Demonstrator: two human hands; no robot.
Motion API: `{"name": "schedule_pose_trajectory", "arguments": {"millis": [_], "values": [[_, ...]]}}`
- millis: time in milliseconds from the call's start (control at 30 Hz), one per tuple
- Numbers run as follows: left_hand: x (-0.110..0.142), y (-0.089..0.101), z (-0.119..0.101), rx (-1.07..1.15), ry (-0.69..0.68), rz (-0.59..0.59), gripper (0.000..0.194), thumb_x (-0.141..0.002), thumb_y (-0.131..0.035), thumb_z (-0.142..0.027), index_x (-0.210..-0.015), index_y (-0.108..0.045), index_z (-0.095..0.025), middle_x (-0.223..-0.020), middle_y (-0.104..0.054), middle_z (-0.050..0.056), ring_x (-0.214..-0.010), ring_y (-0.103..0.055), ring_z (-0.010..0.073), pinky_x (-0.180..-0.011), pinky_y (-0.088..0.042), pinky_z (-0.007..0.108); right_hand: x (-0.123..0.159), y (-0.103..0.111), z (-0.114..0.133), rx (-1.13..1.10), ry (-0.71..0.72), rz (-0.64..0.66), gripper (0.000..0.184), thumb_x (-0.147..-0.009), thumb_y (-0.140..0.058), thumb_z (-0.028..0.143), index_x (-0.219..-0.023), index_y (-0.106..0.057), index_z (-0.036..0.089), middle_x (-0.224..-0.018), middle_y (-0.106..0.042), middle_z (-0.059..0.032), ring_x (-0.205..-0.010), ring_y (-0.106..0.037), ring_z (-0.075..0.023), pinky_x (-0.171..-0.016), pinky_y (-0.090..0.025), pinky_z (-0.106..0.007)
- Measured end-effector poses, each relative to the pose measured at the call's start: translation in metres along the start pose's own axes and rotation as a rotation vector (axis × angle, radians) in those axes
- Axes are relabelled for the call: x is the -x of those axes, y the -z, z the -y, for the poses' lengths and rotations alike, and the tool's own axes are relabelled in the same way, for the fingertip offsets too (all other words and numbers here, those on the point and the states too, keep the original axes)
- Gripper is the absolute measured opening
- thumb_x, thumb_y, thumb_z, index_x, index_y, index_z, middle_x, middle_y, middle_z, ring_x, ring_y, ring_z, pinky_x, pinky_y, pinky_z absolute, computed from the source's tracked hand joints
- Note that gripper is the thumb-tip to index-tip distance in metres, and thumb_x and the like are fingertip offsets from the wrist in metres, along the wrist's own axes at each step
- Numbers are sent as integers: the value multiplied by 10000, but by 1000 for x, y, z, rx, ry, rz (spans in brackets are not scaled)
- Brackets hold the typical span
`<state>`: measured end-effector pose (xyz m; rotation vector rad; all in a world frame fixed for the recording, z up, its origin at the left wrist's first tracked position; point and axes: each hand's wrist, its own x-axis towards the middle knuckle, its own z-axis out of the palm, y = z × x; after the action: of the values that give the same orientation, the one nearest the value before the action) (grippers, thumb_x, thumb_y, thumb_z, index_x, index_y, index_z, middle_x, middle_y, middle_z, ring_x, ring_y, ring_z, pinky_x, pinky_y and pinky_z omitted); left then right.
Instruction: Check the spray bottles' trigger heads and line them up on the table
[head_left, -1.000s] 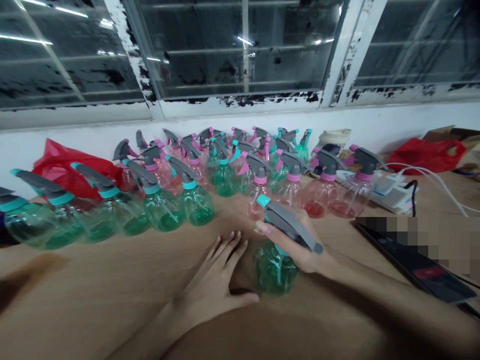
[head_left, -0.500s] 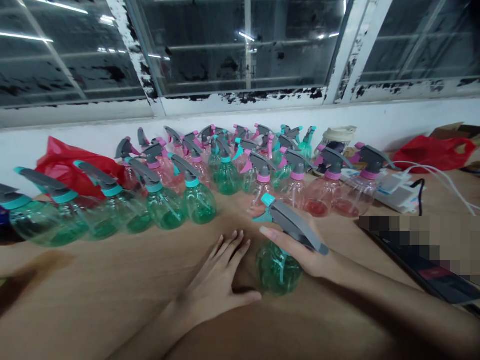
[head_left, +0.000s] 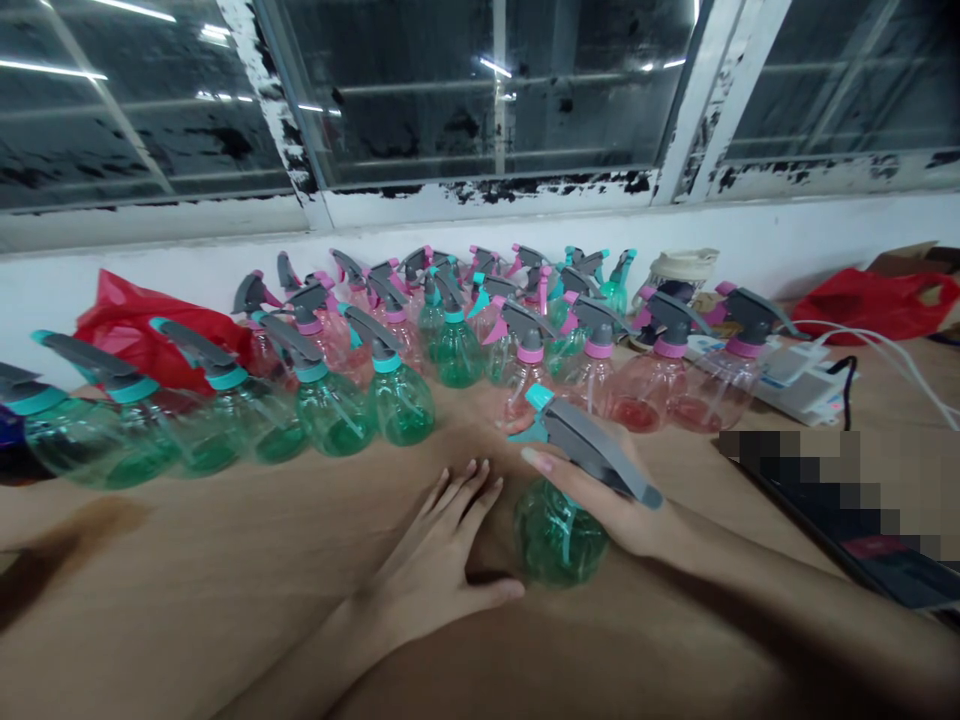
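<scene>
Head view shows right fingers (head_left: 574,482) around the green bottle (head_left: 561,540) near its top.

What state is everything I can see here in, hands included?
Right hand: closed around the green spray bottle's neck.
Green spray bottle: upright, trigger top fitted.
Left hand: empty, fingers spread, palm down.
Row of green bottles at left: standing, tops fitted.
Front pink bottles: standing, tops fitted.
Left red bag: crumpled.
Right red bag: crumpled.
White power strip: cables attached.
Phone: lying flat, partly masked.
</scene>
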<state>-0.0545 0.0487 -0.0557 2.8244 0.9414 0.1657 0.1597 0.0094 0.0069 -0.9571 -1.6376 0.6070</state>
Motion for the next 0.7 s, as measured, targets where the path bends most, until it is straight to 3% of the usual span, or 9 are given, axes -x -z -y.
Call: {"name": "schedule_pose_trajectory", "arguments": {"millis": [233,433,600,700], "values": [[0,0,0,2,-1,1,978,-769,-494,-749,-1490,-191,-162,-1541,-233,142,-1426,-171,299,-1152,-152,510,-3,2,9,73,21,-8,117,-869,-569,292,-889,-636,198,-798,-659,0,-720,-619,-138,-668,-482,-285],[-1,0,0,-5,-4,6,954,-786,-492,-730,-1488,-192,-158,-1552,-197,136,-1430,-160,284,-1159,-145,498,-4,2,10,167,64,-41,208,-869,-545,299,-722,-615,169,-653,-561,8,-581,-547,-109,-542,-430,-261],[-1,0,0,-6,-5,5,952,-788,-469,-746,-1481,-216,-145,-1548,-207,144,-1429,-163,285,-1159,-143,495,-6,3,8,147,66,-21,217,-877,-543,300,-699,-582,180,-646,-540,18,-584,-536,-108,-560,-435,-264],[0,1,-1,-4,-2,3,953,-787,-473,-744,-1483,-213,-147,-1542,-227,148,-1425,-178,290,-1158,-147,492,-5,3,6,63,31,13,134,-870,-569,312,-826,-619,196,-767,-618,7,-672,-586,-121,-619,-463,-271]]}}
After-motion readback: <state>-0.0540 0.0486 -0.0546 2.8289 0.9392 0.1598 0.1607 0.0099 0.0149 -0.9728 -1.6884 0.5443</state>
